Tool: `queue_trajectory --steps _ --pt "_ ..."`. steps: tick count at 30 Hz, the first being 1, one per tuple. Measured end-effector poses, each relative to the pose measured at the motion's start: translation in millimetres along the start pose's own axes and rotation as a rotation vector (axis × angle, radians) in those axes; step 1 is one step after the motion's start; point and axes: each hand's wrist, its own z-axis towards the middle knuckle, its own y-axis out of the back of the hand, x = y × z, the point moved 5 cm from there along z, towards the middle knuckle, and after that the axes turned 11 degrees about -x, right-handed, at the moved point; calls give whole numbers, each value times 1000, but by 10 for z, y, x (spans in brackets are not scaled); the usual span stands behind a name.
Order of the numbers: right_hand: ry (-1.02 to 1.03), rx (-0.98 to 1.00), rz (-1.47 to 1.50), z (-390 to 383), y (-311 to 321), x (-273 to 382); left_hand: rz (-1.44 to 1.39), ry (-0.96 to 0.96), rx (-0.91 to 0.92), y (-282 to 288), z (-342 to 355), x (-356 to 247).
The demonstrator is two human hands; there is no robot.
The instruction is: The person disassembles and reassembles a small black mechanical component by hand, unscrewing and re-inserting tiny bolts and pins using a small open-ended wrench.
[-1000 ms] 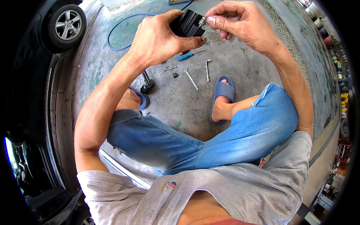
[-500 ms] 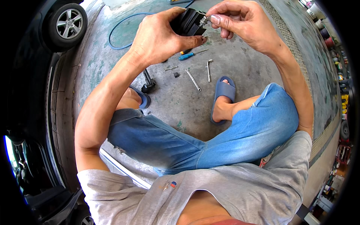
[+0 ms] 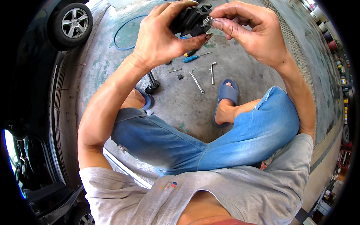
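My left hand (image 3: 165,35) is wrapped round a black boxy plastic part (image 3: 190,20) with ridges and slots, held up at the top of the view. A small shiny metal coil, apparently a spring (image 3: 206,21), sits at that part's right end. My right hand (image 3: 245,32) pinches the spring's outer end between thumb and forefinger, its other fingers curled behind. How far the spring goes into the black part is hidden. Below my hands, on the concrete floor, lie a blue-handled screwdriver (image 3: 191,59), a combination wrench (image 3: 197,82) and an L-shaped socket wrench (image 3: 213,73).
A black bracket-like part (image 3: 152,84) stands by my left foot, near a small black block (image 3: 180,77) and a thin metal pin (image 3: 175,70). A blue hose (image 3: 117,37) curves behind. A dark car with a wheel (image 3: 74,23) is at left; a floor grating (image 3: 296,41) runs at right.
The black part has tilted and shifted slightly right in my left hand. My right hand has moved a little with it, still pinching at the spring. The whole view has shifted slightly.
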Motion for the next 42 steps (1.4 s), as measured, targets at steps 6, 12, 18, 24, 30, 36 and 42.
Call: queue_trajectory --steps 6,12,18,24,30,36,42 --pt "218 4 -157 -29 -5 130 68 -239 -67 91 41 -114" --pt "433 -39 -233 39 -12 331 40 -325 -99 112 44 -145" --pt "482 -81 -152 37 -1 351 28 -326 -77 119 55 -143" --pt "464 -54 -255 45 -2 380 24 -310 -90 117 64 -149" --pt "464 -60 -224 41 2 357 62 -259 -94 128 40 -126" --pt "449 -58 -185 37 -4 376 36 -365 -132 137 58 -143" --pt "468 -51 -229 45 -16 374 42 -367 -130 132 53 -140"
